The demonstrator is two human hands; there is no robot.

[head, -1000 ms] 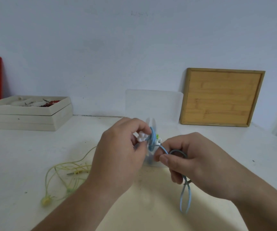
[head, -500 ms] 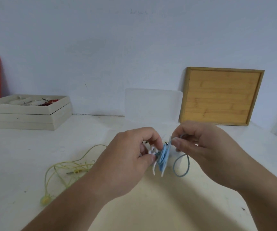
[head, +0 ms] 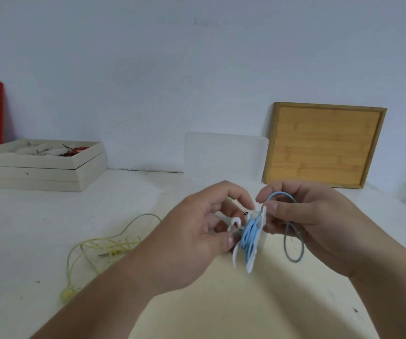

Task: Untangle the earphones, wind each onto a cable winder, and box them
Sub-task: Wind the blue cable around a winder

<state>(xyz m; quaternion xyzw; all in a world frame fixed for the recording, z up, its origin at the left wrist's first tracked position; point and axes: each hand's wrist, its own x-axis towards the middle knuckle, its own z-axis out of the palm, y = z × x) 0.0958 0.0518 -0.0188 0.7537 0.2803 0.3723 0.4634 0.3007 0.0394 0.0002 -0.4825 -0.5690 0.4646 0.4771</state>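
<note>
My left hand (head: pixel 194 237) is gripping the white plastic cable winder (head: pixel 250 264) above the pale worktop (head: pixel 38 228), fingers (head: pixel 240 195) curled round it. My right hand (head: pixel 319 223) is pinching the light-blue earphone cable (head: pixel 249 237), partly wound on.

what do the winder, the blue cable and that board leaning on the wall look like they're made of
The winder: likely plastic, white and smooth, with thin moulded flanges. The blue cable: looks like a rubbery or soft plastic sheath, matte, bending in loose loops. The board: seems bamboo or wood, honey-coloured with visible strip grain and a raised frame.
</note>
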